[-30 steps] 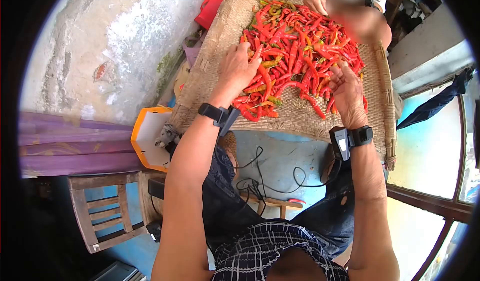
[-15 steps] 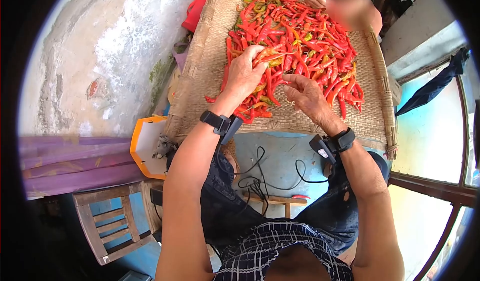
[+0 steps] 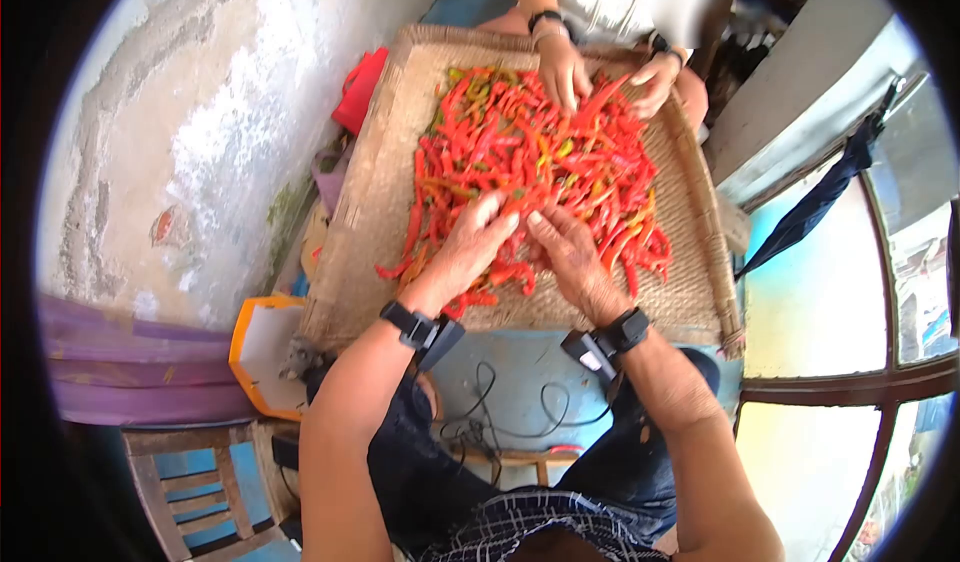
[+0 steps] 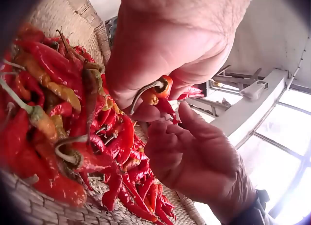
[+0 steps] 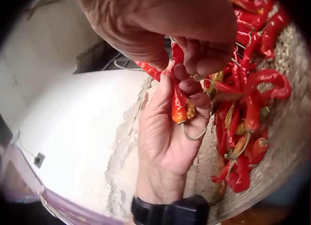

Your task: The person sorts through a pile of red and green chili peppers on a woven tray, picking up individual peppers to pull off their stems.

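Red chili peppers point(image 3: 500, 152), some of them orange or greenish, lie heaped on a woven tray point(image 3: 350, 232). Over the near side of the heap, my left hand point(image 3: 465, 252) holds a few chili peppers. One of them, an orange-red chili pepper point(image 5: 179, 106) with a curved stem, lies along its fingers in the right wrist view. My right hand point(image 3: 575, 262) meets it fingertip to fingertip, thumb and fingers pinching a red chili pepper point(image 5: 177, 52) at the upper end of the bunch. Its fingers partly hide that chili pepper.
Across the tray, another person's hands point(image 3: 565, 72) work among the chili peppers. A raised rim point(image 3: 715, 252) borders the tray. A rough wall point(image 3: 180, 112) stands at the left, with an orange-edged box point(image 3: 265, 352) and a wooden chair point(image 3: 200, 482) below. Black cables point(image 3: 485, 412) trail underneath.
My right hand has come left from the heap's right side to meet my left hand. The left hand has lifted chili peppers. The head view has shifted, showing more of the other person.
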{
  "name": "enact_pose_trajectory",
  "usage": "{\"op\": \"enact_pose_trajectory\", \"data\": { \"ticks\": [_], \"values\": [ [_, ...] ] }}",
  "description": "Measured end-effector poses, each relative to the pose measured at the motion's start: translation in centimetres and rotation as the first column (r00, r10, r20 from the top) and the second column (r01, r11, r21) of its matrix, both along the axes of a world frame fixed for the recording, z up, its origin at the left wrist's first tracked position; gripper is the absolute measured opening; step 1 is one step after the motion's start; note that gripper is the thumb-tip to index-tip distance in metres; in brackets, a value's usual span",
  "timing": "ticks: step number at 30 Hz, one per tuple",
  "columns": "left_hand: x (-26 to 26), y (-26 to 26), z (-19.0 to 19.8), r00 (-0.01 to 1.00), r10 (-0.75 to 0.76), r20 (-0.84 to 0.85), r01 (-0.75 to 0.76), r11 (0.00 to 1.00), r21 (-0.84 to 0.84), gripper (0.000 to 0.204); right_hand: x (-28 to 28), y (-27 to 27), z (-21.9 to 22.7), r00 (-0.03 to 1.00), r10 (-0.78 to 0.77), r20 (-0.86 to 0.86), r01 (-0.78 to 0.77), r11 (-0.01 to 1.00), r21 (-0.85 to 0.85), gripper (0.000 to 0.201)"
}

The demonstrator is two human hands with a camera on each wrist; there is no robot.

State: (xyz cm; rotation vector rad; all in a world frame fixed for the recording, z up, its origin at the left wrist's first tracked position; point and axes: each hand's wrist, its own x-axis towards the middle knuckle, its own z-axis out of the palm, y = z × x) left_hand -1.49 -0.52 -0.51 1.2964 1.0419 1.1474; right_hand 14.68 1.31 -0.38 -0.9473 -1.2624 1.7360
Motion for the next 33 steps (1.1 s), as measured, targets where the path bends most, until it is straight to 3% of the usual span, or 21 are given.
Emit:
{"op": "enact_pose_trajectory", "data": {
  "ticks": [2,7,9,10,11,13,14,16,17,19,23,25,27,28,30,33],
  "values": [
    [0.4,-0.6,0.8,0.996,-0.022,0.089,0.030,0.996,-0.086,0.031,0.1,-0.1,0.2,0.983,-0.080,-0.163,0.045,0.977,-0.206,0.027],
    [0.5,-0.7,0.3,0.985,-0.039,0.169,0.073,0.978,-0.197,0.025,0.7,0.9,0.2,0.979,-0.164,-0.118,0.146,0.978,-0.152,0.019],
    [0.5,-0.6,-0.4,0.979,0.004,0.204,0.050,0.964,-0.261,0.025,1.7,1.6,0.7,0.975,-0.210,0.069,0.198,0.969,0.146,0.018],
    [0.2,-0.5,-0.6,0.979,0.062,0.192,-0.004,0.958,-0.287,0.026,2.3,2.3,0.8,0.968,-0.250,0.030,0.241,0.954,0.175,0.018],
    [-0.2,-0.4,-0.8,0.976,0.124,0.177,-0.064,0.948,-0.313,0.026,3.0,3.2,1.1,0.959,-0.252,-0.131,0.269,0.953,0.138,0.019],
    [-0.2,-0.2,-0.9,0.974,0.164,0.154,-0.102,0.930,-0.352,0.027,3.4,4.0,3.1,0.871,-0.413,-0.268,0.398,0.911,-0.110,0.023],
    [-0.2,-0.2,-0.9,0.967,0.156,0.203,-0.076,0.932,-0.353,0.028,3.8,4.0,2.9,0.877,-0.405,-0.259,0.386,0.914,-0.123,0.023],
    [0.1,-0.5,0.0,0.962,0.132,0.239,-0.035,0.928,-0.372,0.032,3.9,3.7,2.4,0.974,-0.226,0.027,0.226,0.974,-0.017,0.029],
    [0.0,-0.5,-0.1,0.962,0.139,0.235,-0.040,0.923,-0.383,0.032,3.4,3.1,1.9,0.975,-0.221,0.028,0.221,0.975,-0.028,0.029],
    [0.3,-0.5,-0.5,0.956,-0.103,0.276,0.180,0.946,-0.270,0.037,2.1,0.9,1.8,0.974,0.012,0.224,-0.018,0.999,0.028,0.032],
    [0.9,-1.0,0.3,0.949,-0.230,0.215,0.284,0.920,-0.271,0.042,2.0,0.7,1.9,0.975,0.190,0.112,-0.197,0.979,0.055,0.029],
    [0.9,-0.9,-0.8,0.941,-0.235,0.245,0.301,0.911,-0.282,0.040,2.2,1.2,1.7,0.978,0.180,0.110,-0.183,0.983,0.019,0.023],
    [1.0,-0.8,-1.1,0.979,-0.205,-0.018,0.198,0.961,-0.193,0.038,2.3,1.7,1.0,0.901,0.095,0.424,-0.202,0.956,0.215,0.019],
    [1.0,-0.8,-1.0,0.979,-0.203,-0.019,0.195,0.960,-0.201,0.038,2.4,1.7,1.1,0.886,0.091,0.455,-0.195,0.962,0.189,0.016],
    [0.7,-0.6,-0.5,0.997,0.011,-0.080,-0.026,0.983,-0.184,0.034,2.7,1.8,1.7,0.901,0.117,0.418,-0.168,0.982,0.088,0.015],
    [-1.4,0.3,-0.1,0.940,0.125,-0.317,-0.139,0.990,-0.023,0.029,3.5,2.5,2.3,0.887,0.180,0.424,-0.178,0.983,-0.046,0.014]
  ]
}}
